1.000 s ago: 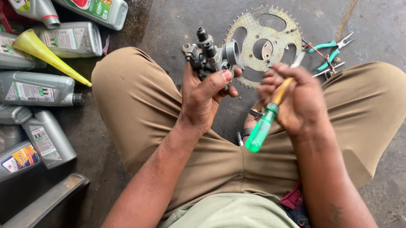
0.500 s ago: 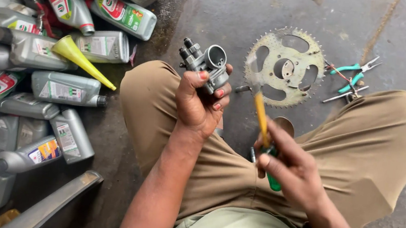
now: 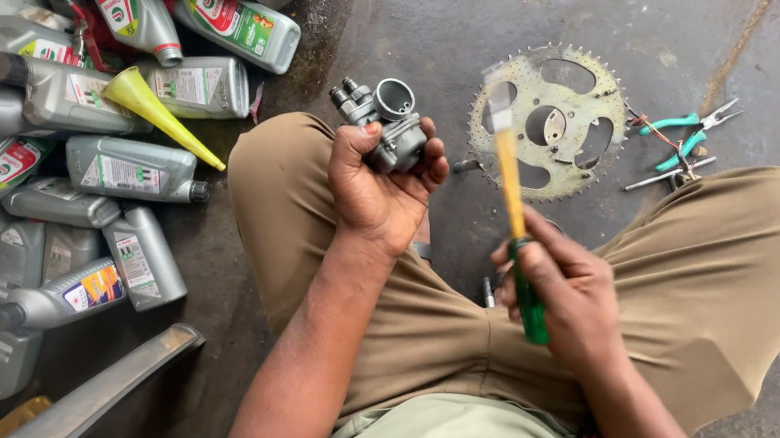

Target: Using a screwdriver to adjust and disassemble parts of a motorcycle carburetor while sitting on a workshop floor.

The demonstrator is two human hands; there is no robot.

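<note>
My left hand (image 3: 381, 189) grips a small grey metal carburetor (image 3: 383, 120), held up above my left knee with its round opening facing up. My right hand (image 3: 567, 300) is closed around the green handle of a screwdriver (image 3: 515, 224). Its yellow shank points up and away, and the tip is blurred in front of the sprocket. The two hands are apart, the screwdriver tip to the right of the carburetor. I sit cross-legged in tan trousers on a concrete floor.
A toothed metal sprocket (image 3: 549, 122) lies on the floor ahead. Teal-handled pliers (image 3: 692, 132) lie to its right. Several grey oil bottles (image 3: 130, 168) and a yellow funnel (image 3: 158, 111) crowd the left side. A metal bar (image 3: 106, 392) lies at lower left.
The screwdriver has been turned over in my right hand, from tip down to tip up, and the hand has dropped back toward my lap. The carburetor stays in my left hand.
</note>
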